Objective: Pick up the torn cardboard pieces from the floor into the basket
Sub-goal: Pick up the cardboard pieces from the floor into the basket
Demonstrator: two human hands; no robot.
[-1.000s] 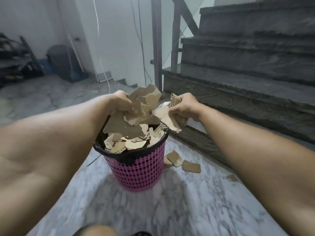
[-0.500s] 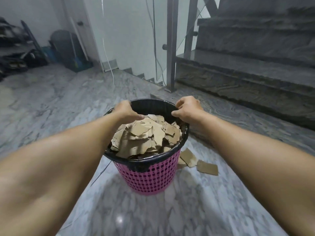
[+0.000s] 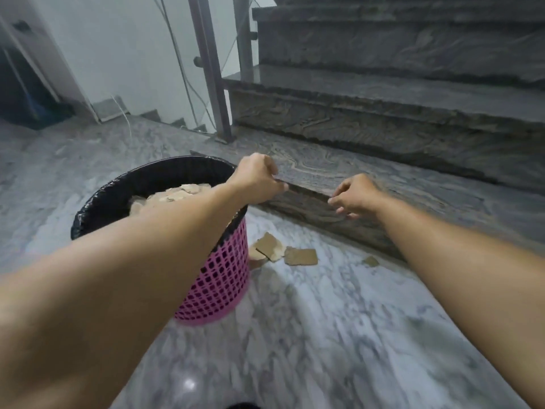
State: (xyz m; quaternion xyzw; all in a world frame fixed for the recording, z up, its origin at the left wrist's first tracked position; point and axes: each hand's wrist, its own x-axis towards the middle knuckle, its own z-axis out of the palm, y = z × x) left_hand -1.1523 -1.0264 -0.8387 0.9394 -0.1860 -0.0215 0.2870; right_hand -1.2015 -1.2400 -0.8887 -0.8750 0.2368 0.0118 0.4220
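From my remote seat I count one pink basket (image 3: 219, 278), lined with one black bag (image 3: 165, 172); inside it a heap of torn cardboard (image 3: 180, 193) whose pieces I cannot number, as the forearm covers much of it; on the marble floor (image 3: 339, 335) beside the basket I make out roughly four loose cardboard pieces (image 3: 300, 256), one of them a small scrap (image 3: 370, 261) lying apart; two bare hands, left hand (image 3: 258, 180) and right hand (image 3: 355, 196); three stair steps (image 3: 383, 134); two metal railing posts (image 3: 208, 69).

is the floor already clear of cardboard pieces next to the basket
No, several torn cardboard pieces lie on the marble floor right beside the pink basket, near the bottom stair step.
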